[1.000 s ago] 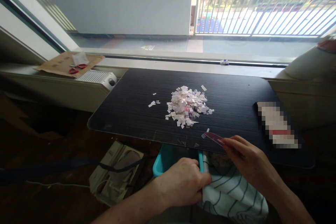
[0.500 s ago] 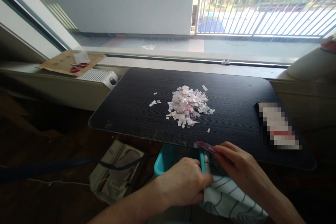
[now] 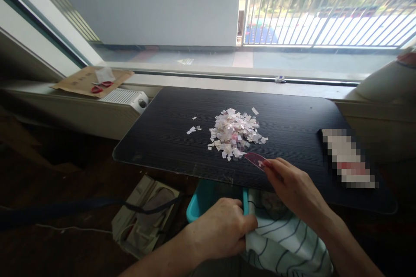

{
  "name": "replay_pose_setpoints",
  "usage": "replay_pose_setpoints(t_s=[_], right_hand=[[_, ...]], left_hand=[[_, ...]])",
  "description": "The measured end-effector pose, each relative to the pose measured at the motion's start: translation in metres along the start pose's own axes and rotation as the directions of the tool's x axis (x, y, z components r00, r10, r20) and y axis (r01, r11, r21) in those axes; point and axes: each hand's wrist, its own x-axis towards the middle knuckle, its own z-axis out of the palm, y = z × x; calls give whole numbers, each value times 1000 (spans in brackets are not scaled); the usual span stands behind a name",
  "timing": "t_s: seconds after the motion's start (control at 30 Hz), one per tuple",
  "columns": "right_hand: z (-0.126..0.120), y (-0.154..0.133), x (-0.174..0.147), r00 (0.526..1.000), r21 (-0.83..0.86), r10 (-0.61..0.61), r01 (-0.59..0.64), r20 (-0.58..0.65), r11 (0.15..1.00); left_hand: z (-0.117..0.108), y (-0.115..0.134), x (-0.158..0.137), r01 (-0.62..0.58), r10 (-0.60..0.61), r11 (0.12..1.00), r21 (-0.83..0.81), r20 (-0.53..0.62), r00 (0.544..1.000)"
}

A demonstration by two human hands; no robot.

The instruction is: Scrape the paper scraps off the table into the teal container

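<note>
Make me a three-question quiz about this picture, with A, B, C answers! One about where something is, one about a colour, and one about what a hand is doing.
1. Where is the pile of paper bits?
A. on the dark table
B. on the floor
C. in the bin

2. What colour is the bin under the table edge?
A. yellow
B. teal
C. white

3. What is the right hand doing?
A. resting open and empty
B. holding scissors
C. pinching a small pink card

Answers:
1 A, the heap lies on the tabletop.
2 B, its rim shows teal beside the left hand.
3 C, the fingertips grip the card by the pile.
</note>
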Motion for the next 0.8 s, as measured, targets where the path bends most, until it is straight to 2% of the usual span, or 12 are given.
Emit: replay_pose_setpoints(t_s=[0.13,0.27,0.43,0.6,0.8], right_hand=[[0,2,18,1000,-40,-9,10,16,999],[-1,0,25,999,-82,-10,7,-33,997],[-4,-8,24,998,-48,-20,22,51,999],[-16,-8,15,998,-80,47,-44,33,996],[-8,-11,28,999,-9,-32,32,40,999]], left_hand=[[1,-3,-13,58,-59,997,-54,-8,998],[3,-5,-19,95,-94,993,-71,4,996],[6,-5,-18,88,-88,993,-83,-1,996],[7,-5,-16,79,-79,991,-105,0,997],[7,-5,-14,66,-67,992,-105,1,998]])
